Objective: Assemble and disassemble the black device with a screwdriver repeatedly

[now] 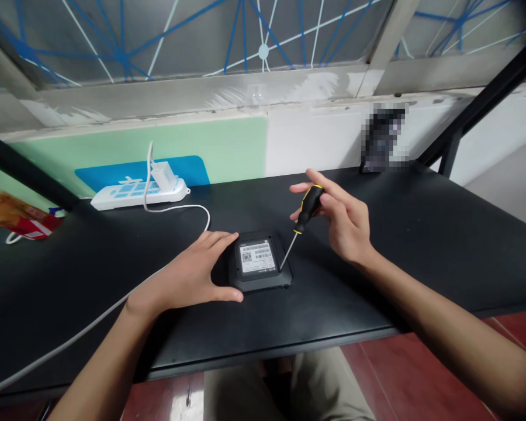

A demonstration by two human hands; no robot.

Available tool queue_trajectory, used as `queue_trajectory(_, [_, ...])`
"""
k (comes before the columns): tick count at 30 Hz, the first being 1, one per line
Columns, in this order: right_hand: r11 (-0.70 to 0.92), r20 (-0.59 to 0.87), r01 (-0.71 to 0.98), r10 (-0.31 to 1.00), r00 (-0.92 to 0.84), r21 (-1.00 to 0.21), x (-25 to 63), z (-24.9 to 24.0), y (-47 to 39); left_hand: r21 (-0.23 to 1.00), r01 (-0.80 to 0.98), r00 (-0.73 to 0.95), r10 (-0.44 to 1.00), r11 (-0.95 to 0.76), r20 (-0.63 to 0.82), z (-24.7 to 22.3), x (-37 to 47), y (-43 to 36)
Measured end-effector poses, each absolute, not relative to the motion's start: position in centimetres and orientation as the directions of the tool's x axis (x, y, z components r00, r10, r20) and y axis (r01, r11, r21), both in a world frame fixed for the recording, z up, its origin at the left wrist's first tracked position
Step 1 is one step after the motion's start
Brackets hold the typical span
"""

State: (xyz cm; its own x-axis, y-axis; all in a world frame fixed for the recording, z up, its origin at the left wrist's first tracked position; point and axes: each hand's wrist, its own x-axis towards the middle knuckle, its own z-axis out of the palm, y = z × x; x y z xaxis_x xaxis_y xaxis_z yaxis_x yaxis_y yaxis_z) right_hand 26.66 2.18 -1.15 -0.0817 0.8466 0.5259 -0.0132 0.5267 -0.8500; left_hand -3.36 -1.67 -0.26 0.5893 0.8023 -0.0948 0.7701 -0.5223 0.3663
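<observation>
A black square device [259, 282] with a white printed label [257, 257] lies on the black table. My left hand [193, 272] rests against its left side, thumb along the near edge and fingers at the far left corner, spread apart. In my right hand [344, 219] is a screwdriver [310, 209] with a black and yellow handle, gripped between thumb and fingers. Its shaft slants down to the left, and the tip meets the device near the right side of the label.
On the table [421, 245], a white power strip [140, 193] with a plugged-in charger [163, 175] stands by the wall. A white cable [92, 323] runs behind my left hand. A red-orange packet [20, 214] is at far left; a pixelated dark object [380, 140] leans at back right.
</observation>
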Motion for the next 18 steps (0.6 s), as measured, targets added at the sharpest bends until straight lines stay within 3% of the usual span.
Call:
queue_trajectory(12, [0.594, 0.595, 0.124, 0.803, -0.035, -0.795, 26.56, -1.18, 2.31, 0.368, 0.772, 0.589, 0.801, -0.519, -0.105, 0.04, -3.22, -1.75])
queue_trajectory(18, [0.558, 0.552, 0.019, 0.826, -0.113, -0.830, 26.58, -1.26, 2.00, 0.375, 0.770, 0.588, 0.803, -0.517, -0.101, 0.05, -3.27, -1.67])
